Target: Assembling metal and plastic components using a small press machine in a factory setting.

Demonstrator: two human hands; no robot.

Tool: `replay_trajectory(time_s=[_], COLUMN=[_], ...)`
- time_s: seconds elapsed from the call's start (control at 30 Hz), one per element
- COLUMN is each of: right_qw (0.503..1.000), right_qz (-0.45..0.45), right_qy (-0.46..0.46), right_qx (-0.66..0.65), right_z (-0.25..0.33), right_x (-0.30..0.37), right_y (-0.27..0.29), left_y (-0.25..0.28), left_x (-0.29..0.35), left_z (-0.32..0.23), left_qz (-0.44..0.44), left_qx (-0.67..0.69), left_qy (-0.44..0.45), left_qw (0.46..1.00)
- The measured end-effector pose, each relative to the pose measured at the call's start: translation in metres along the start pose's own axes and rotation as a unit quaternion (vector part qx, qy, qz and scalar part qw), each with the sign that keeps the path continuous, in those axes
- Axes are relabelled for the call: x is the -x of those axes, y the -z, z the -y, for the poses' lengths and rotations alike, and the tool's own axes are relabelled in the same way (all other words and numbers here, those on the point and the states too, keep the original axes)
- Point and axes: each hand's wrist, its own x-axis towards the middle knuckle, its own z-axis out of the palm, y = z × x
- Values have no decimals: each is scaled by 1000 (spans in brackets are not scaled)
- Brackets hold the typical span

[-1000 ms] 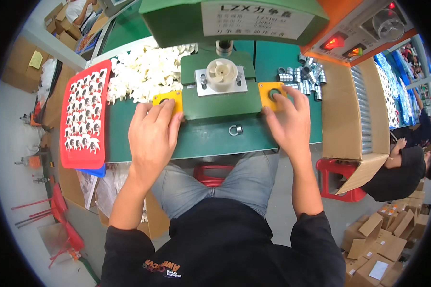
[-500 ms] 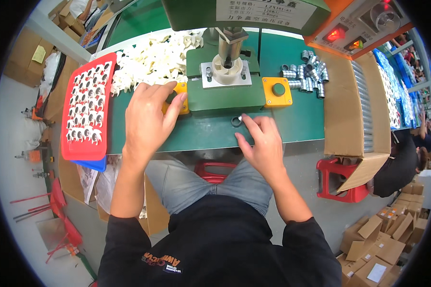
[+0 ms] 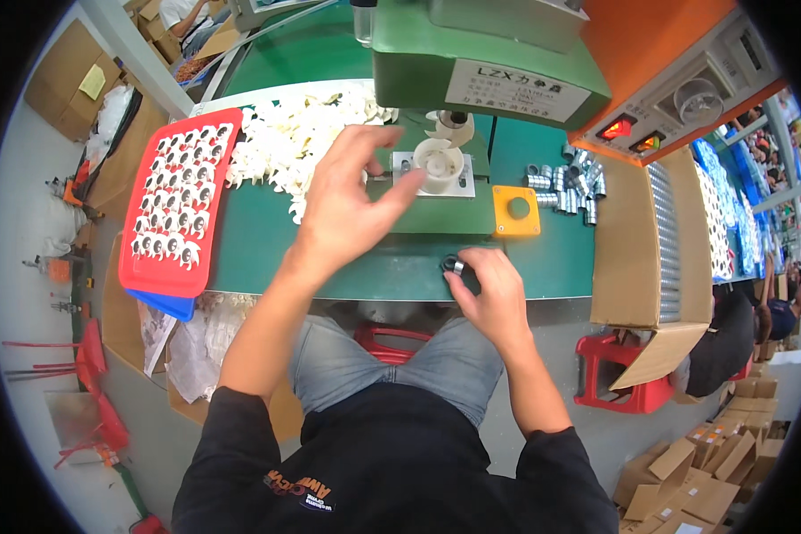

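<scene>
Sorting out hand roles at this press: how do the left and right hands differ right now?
The left hand is raised, fingers spread, reaching to the white plastic part on the press fixture; the right hand sits low at the bench edge, fingers pinched on a small metal ring. Left holds nothing; right grips. Both are bare.

A green workbench (image 3: 329, 258) carries a green press (image 3: 472, 62) at its back edge; white plastic parts (image 3: 294, 142) are heaped left of it. A red tray (image 3: 173, 200) overhangs the left edge; metal sleeves (image 3: 565, 182) lie toward the right edge.

Tray (image 3: 173, 200) left of press (image 3: 472, 107)
</scene>
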Motion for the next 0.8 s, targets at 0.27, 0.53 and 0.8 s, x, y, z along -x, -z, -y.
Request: replay_trajectory(time_s=[0.27,0.53,0.8], right_qw=[965,961,982], right_qz=[-202,-230,-158], right_qy=[-69,-54,-28], right_qx=[-152,-141,-100], right_z=[-2,-10,0], right_x=[-37,-110,-146], right_y=[22,34,23], left_y=[-25,-27,58], left_x=[-37,-43,-3], left_z=[-22,-15,9], left_qz=[-11,6,-9], left_qx=[30,58,-92], left_qy=[50,21,76], left_qw=[998,998,993])
